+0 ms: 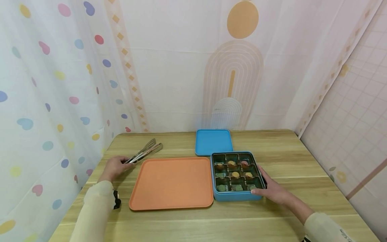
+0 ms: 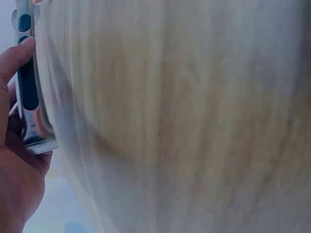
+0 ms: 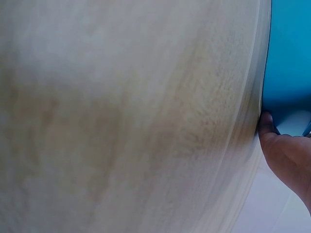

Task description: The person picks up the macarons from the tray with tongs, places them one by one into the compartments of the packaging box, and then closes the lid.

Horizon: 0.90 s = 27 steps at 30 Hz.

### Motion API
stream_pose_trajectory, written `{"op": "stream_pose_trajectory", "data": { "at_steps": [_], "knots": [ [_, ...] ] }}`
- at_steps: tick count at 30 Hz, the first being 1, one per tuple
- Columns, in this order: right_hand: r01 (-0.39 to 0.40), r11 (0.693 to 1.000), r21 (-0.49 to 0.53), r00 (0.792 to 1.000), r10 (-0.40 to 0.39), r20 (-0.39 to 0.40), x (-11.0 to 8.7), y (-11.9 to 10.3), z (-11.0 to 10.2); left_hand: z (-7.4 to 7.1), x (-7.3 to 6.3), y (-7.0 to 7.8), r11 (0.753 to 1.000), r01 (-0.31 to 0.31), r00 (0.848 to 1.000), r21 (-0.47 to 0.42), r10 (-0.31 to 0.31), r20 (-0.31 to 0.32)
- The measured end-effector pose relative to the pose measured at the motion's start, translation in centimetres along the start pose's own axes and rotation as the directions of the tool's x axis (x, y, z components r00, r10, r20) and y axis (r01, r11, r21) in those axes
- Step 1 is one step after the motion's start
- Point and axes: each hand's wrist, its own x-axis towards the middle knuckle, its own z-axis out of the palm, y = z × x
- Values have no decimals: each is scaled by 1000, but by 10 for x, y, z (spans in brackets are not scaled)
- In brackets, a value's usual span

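My left hand grips metal tongs by the handle end; their slotted heads point away toward the back of the table. In the left wrist view the thumb lies along the dark grip inlay of the tongs. At the right, my right hand holds a square blue box by its right side, thumb at the front right corner. The box is uncovered, and a dark divided insert inside carries small round yellow, green and pink pieces, one in each visible compartment.
An orange tray lies flat between the hands, its right edge right beside the box. Behind the box lies a square blue lid. All stand on a wood-grain table, with patterned curtains behind it and at both sides.
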Motion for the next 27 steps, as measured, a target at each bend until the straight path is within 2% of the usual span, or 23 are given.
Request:
{"op": "stream_pose_trajectory", "data": {
  "at_steps": [5, 12, 18, 27],
  "knots": [
    [4, 1000, 12, 1000, -4, -1, -1, 0, 0, 3, 1, 0, 1000, -19, 1000, 1, 19, 18],
    [5, 1000, 23, 1000, -5, 1, 0, 0, -1, -3, 3, 8, 998, 61, 996, -14, -60, 63],
    [5, 1000, 15, 1000, -5, 0, -1, -2, 0, -14, 7, 25, 996, 87, 994, -24, -85, 64],
    [15, 1000, 18, 1000, -15, -1, -1, -3, -1, -23, 19, 64, 998, 21, 999, -55, -19, 36]
  ]
}}
